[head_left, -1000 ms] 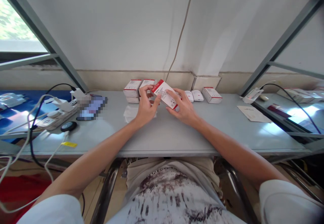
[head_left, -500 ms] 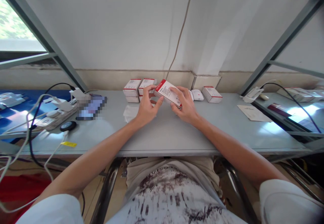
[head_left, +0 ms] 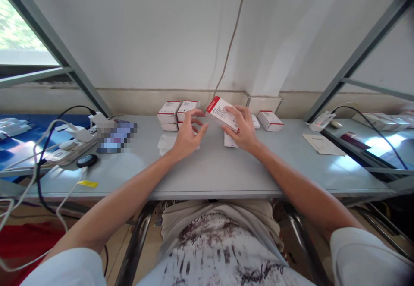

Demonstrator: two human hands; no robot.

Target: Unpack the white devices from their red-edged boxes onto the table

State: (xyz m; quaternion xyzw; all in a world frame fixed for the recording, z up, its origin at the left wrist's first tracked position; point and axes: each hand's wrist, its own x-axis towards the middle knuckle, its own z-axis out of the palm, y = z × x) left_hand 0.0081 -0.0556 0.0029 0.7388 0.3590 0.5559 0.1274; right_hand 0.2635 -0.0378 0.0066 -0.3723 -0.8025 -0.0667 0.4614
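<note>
My right hand (head_left: pixel 244 128) grips a small red-and-white carton (head_left: pixel 222 112), tilted above the table, its printed side facing me. Apart from the carton's left end is my left hand (head_left: pixel 190 131), its fingers curved and spread with nothing in them. Behind that hand stand stacked red-and-white cartons (head_left: pixel 168 112). A white card-like piece (head_left: pixel 230 141) lies under my right hand, partly hidden by it. Just beyond the same hand a white device (head_left: pixel 255 122) shows in part. Farther right is a single carton (head_left: pixel 271 121).
At left lie a phone (head_left: pixel 117 137), a round black object (head_left: pixel 87 161) and a power strip (head_left: pixel 69 150) with plugs and cables. Clear plastic (head_left: pixel 166 143) rests near my left hand. A paper sheet (head_left: pixel 323 144) lies at right, beside the metal frame (head_left: pixel 359 46).
The carton has moved right and slightly up in my right hand, away from my left hand, whose fingers no longer touch it. The white piece beneath has come into view.
</note>
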